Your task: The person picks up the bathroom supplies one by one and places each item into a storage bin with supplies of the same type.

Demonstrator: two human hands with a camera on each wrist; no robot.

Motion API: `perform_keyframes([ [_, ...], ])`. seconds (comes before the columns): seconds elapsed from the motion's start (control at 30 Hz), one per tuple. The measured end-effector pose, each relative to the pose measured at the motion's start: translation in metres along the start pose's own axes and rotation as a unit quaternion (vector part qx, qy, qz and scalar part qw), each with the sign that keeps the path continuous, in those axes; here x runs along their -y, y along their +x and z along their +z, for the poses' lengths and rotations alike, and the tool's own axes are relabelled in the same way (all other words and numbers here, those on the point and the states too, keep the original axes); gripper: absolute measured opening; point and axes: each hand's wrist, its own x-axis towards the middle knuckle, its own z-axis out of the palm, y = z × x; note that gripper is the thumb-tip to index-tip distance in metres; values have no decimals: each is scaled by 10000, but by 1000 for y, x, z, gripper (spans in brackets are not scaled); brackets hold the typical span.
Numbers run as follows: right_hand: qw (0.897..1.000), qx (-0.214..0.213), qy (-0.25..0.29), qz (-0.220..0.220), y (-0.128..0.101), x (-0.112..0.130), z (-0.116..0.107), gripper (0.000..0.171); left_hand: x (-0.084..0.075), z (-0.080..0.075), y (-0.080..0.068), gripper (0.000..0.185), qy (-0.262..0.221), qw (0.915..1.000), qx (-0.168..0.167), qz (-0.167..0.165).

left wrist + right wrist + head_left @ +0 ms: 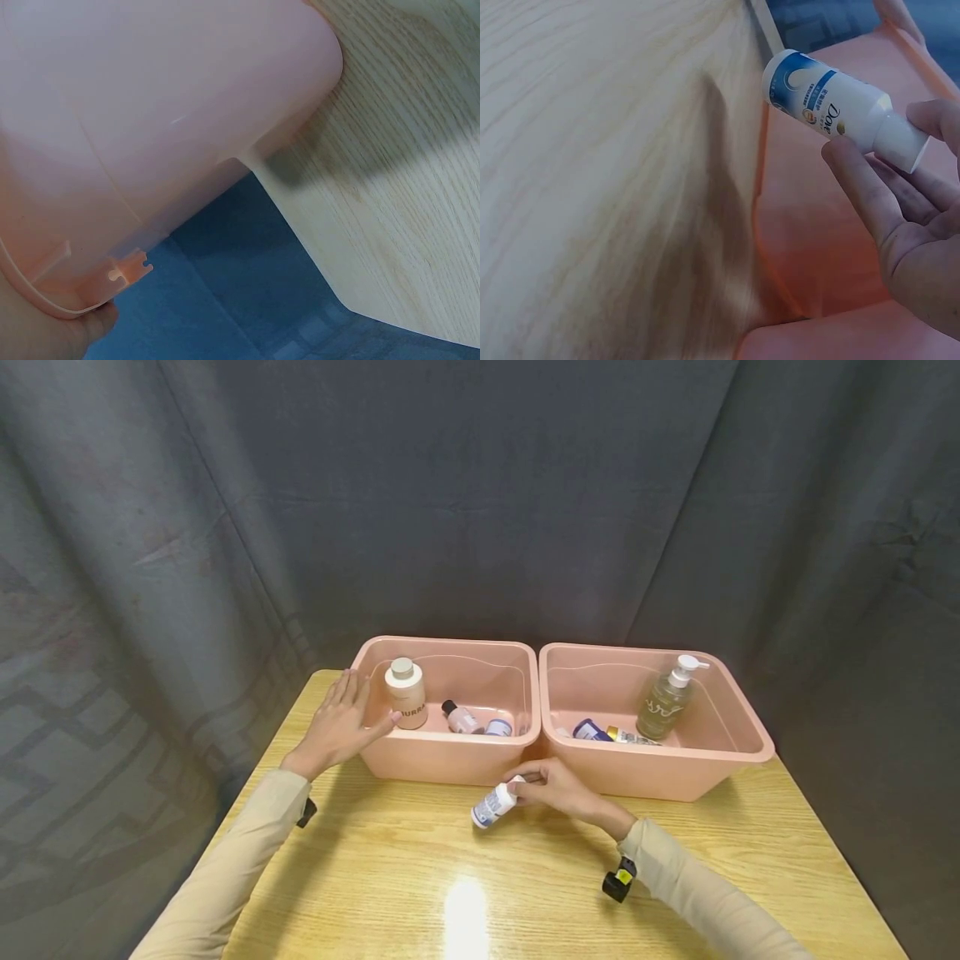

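Note:
My right hand (551, 787) pinches a small white Dove bottle (493, 806) by its cap end, in front of the two pink bins. In the right wrist view the bottle (825, 101) is tilted, its blue-and-white label facing the camera and its base pointing up and left. My left hand (341, 725) rests on the left corner of the left pink bin (435, 760), fingers straight along the side rim and thumb over the front rim. Inside that bin stand a white bottle with a grey cap (406, 697), a pale pink bottle with a black cap (463, 720) and a white-and-blue item (498, 727).
The right pink bin (622, 770) stands beside the left one. It holds a pump bottle (663, 703), a dark blue container (590, 731) and a gold-capped tube (630, 737). Both bins sit on a wooden table (375, 877), with a grey curtain (450, 510) behind.

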Motion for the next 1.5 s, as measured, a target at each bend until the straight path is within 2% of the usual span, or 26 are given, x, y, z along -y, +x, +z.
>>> perform_keyframes([
  [0.1,9999,-27,55,100,0,4,-1,35,0,-1,0,106,14,10000,-26,10],
  [0.6,10000,-1,-20,22,0,24,-2,35,1,1,1,105,84,9998,-160,65],
  [1.07,9998,-103,139,-39,1,34,-1,33,0,0,1,104,64,9999,-118,66],
  [1.5,9999,11,109,-77,-3,42,1,36,0,0,0,105,94,9999,-35,16],
])
